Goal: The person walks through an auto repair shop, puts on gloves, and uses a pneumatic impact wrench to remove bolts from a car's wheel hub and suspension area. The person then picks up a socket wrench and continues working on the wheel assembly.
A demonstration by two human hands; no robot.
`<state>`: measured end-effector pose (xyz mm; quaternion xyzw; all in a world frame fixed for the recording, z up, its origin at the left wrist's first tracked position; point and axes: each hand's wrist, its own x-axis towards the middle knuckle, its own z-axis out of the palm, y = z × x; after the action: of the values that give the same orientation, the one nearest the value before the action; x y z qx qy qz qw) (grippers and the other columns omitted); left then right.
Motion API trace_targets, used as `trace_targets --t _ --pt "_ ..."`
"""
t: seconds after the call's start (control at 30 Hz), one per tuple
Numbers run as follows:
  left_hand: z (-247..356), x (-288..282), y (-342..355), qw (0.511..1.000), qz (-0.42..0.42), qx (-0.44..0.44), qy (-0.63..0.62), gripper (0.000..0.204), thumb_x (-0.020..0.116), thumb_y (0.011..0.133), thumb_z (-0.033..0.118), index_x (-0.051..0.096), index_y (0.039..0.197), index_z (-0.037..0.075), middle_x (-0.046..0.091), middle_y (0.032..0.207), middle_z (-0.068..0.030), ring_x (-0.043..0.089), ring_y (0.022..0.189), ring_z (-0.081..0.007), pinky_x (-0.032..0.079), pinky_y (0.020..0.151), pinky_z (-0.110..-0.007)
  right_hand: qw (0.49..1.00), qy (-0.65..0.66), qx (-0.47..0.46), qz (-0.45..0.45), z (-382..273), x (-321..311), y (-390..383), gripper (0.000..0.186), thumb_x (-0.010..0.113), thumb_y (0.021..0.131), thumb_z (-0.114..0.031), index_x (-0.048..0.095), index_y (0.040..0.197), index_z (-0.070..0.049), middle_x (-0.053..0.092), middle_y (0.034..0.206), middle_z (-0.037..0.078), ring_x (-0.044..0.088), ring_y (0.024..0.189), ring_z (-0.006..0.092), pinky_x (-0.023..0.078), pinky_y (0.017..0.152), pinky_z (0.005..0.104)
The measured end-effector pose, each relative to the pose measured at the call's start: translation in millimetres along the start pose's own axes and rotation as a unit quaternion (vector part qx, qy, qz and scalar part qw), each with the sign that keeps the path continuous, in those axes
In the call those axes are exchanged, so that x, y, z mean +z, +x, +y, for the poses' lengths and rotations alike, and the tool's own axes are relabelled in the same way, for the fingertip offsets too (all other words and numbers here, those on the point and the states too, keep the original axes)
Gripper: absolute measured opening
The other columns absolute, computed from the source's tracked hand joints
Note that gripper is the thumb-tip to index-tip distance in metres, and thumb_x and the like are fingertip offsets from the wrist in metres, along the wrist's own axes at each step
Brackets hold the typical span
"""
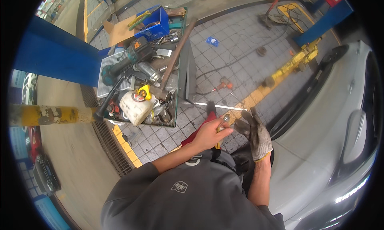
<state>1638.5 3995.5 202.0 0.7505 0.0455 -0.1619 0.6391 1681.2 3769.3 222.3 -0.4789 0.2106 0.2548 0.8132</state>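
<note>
My left hand (pixel 213 134) is closed around a small tool (pixel 226 118) in front of my torso; its metal end protrudes, the grip apparently chosen to leave that end clear. My right hand (pixel 257 136), gloved presumably against grime, is just beside it, fingers loosely extended, nothing visibly gripped. The silver car (pixel 298 150) stands at my right. Ahead to the left, a tool cart (pixel 191 72) carries a long-handled hammer (pixel 179 54) and white bottle (pixel 135 108), likely heaped for easy reach.
</note>
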Motion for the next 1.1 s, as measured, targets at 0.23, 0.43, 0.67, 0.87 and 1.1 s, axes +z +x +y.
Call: trace_targets --t 0.23,0.43,0.67,0.87,1.1 --pt "50 -3 113 0.983 -0.145 0.11 -0.013 0.035 0.084 0.094 0.038 0.074 0.107 0.007 0.075 0.101 -0.0066 0.071 0.09 -0.0204 0.055 0.081 -0.036 0.997 -0.041 -0.011 0.07 -78 27 96 0.069 0.033 0.117 -0.051 0.027 0.17 -0.008 0.045 0.167 0.022 0.062 0.136 0.0387 0.055 0.108 0.0456" --pt "83 -1 171 0.963 -0.18 0.172 0.108 0.049 0.082 0.091 0.048 0.067 0.108 0.004 0.073 0.103 -0.0139 0.073 0.098 -0.0387 0.056 0.08 -0.05 0.993 0.11 0.027 0.035 -125 80 153 0.079 0.058 0.101 -0.074 0.046 0.156 -0.018 0.056 0.146 0.012 0.061 0.126 0.0362 0.057 0.092 0.0473" --pt "84 -1 202 0.957 -0.13 0.199 0.164 0.034 0.07 0.099 0.036 0.061 0.1 0.003 0.07 0.092 -0.0167 0.073 0.079 -0.0422 0.056 0.068 -0.055 0.996 0.072 0.006 0.049 -137 93 204 0.045 0.065 0.105 -0.058 0.059 0.131 -0.022 0.059 0.126 0.006 0.059 0.107 0.0268 0.055 0.089 0.0414" --pt "100 2 244 0.956 -0.124 0.185 0.191 0.025 0.064 0.096 0.026 0.06 0.098 0.001 0.069 0.091 -0.0186 0.071 0.079 -0.0453 0.056 0.07 -0.056 0.994 0.026 -0.003 -0.11 -159 58 252 0.07 0.067 0.105 -0.037 0.038 0.166 -0.017 0.059 0.147 0.011 0.061 0.125 0.0281 0.054 0.092 0.0402" --pt "144 16 331 0.971 -0.106 0.18 0.119 0.021 0.066 0.089 0.019 0.061 0.087 -0.001 0.069 0.084 -0.0211 0.069 0.077 -0.0462 0.052 0.069 -0.055 0.968 0.044 0.007 -0.248 -227 62 352 0.09 0.053 0.11 -0.059 0.024 0.169 0.002 0.04 0.169 0.023 0.042 0.155 0.0399 0.035 0.128 0.0524"
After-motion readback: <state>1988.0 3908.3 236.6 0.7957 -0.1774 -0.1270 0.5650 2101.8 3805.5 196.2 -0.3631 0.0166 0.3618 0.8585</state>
